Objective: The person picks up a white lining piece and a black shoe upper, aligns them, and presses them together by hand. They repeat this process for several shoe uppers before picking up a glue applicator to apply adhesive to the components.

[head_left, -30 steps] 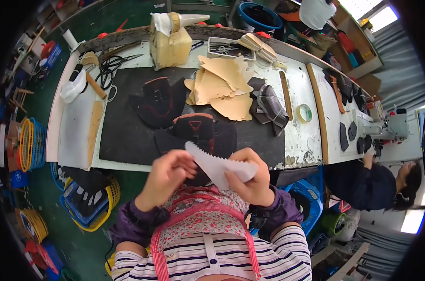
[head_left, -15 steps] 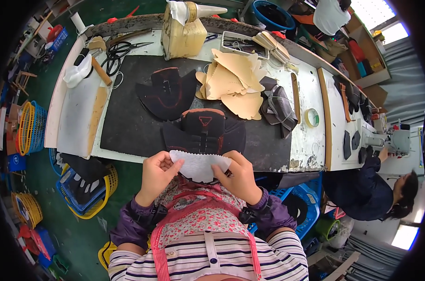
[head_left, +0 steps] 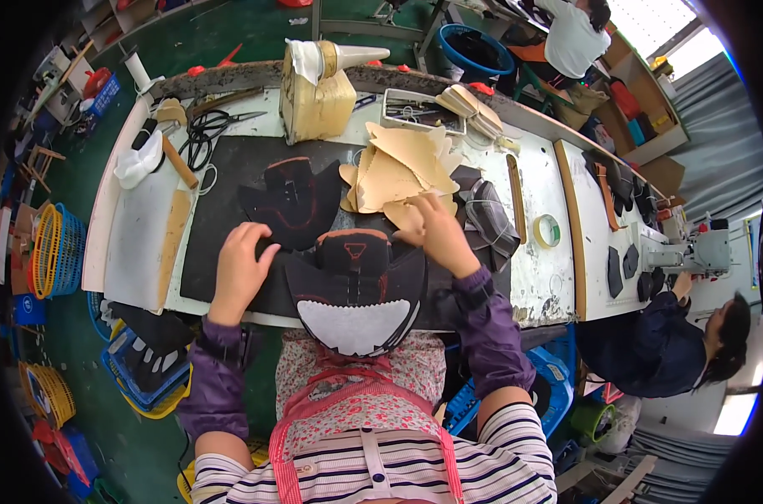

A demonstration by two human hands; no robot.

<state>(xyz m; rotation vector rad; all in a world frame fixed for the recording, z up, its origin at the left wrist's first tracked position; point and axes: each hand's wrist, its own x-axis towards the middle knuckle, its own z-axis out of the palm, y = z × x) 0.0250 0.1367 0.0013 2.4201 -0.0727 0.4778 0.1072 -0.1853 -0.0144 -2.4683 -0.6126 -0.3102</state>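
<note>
Both hands are lying open: your left hand (head_left: 240, 267) is pressing the mat (head_left: 230, 181), your right hand (head_left: 436, 235) is touching tan pieces (head_left: 398, 172). Unheld, the upper (head_left: 356, 290) is overhanging the table's (head_left: 138, 223) near edge and could slip off.

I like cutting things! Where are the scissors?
In the head view, the black scissors lie at the table's far left, beside the yellowish glue jug.

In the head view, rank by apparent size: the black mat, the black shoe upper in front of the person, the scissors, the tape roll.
1. black mat
2. black shoe upper, nearer the camera
3. scissors
4. tape roll
</note>
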